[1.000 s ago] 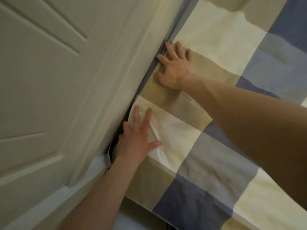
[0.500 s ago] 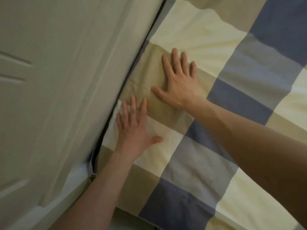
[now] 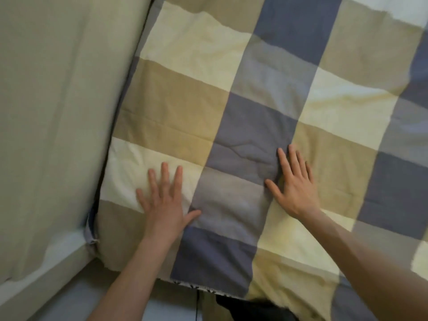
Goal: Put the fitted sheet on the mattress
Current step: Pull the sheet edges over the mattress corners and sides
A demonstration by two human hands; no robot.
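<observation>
Fingers (image 3: 165,174) straight and spread, gripping nothing, two hands press flat on the one checked fitted sheet (image 3: 254,100): the left hand (image 3: 165,200) by the bed's near-left corner, the right hand (image 3: 296,186) further along the near edge. The sheet covers the mattress, its left edge against a pale wall (image 3: 58,112) and its near edge overhanging the floor (image 3: 166,306). Its long axis cannot be told.
</observation>
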